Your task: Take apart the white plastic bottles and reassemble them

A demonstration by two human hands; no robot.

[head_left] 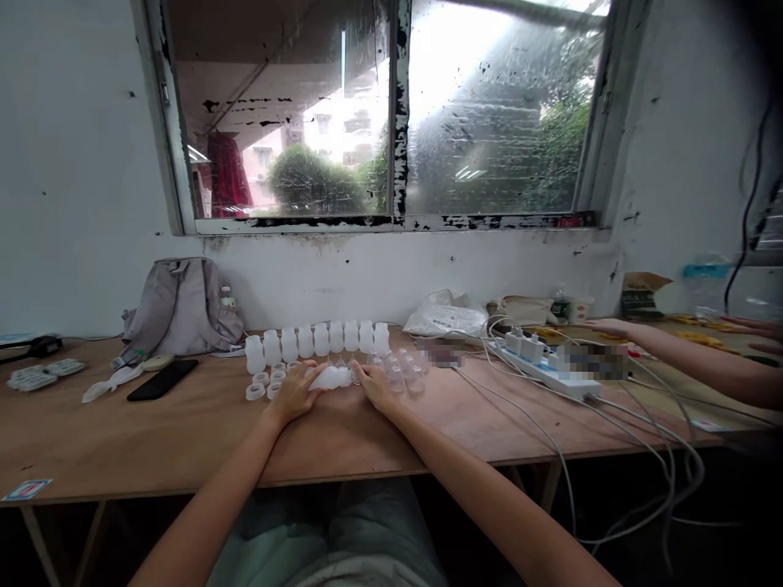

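A white translucent baby bottle (331, 377) lies on its side between my hands, its neck end toward the right. My left hand (296, 393) is wrapped round its body. At the neck end, the fingers of my right hand (374, 386) are closed; a small part there is too blurred to make out. Behind stands a row of upright white bottles (304, 343). White rings (255, 392) sit in a group beside my left hand. Clear domed caps (413, 380) stand just right of my right hand. Small clear teat-like pieces show partly behind the held bottle.
A backpack (180, 314) and a black phone (162, 380) lie to the left. On the right are a white power strip (544, 371) with loose cables, a plastic bag (445, 314) and another person's arm (691, 363). The table's front edge (342, 479) is close to my body.
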